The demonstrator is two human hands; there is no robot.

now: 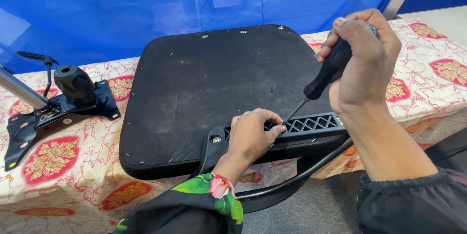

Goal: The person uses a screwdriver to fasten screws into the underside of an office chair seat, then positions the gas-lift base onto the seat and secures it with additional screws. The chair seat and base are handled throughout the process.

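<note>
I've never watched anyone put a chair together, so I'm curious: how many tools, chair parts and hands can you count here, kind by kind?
Screwdrivers: 1, the black-handled screwdriver gripped by the right hand.
Chair parts: 3, the seat pan, the armrest bracket under the left hand, and the tilt mechanism.
Hands: 2.
Tablecloths: 1, the floral tablecloth.
Total: 7.

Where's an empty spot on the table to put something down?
Bare patterned tablecloth lies between the black metal chair mechanism and the upturned black seat cushion, and right of the right hand. It is crowded at the black plastic armrest bracket, where the left hand meets the black-handled screwdriver.
</note>
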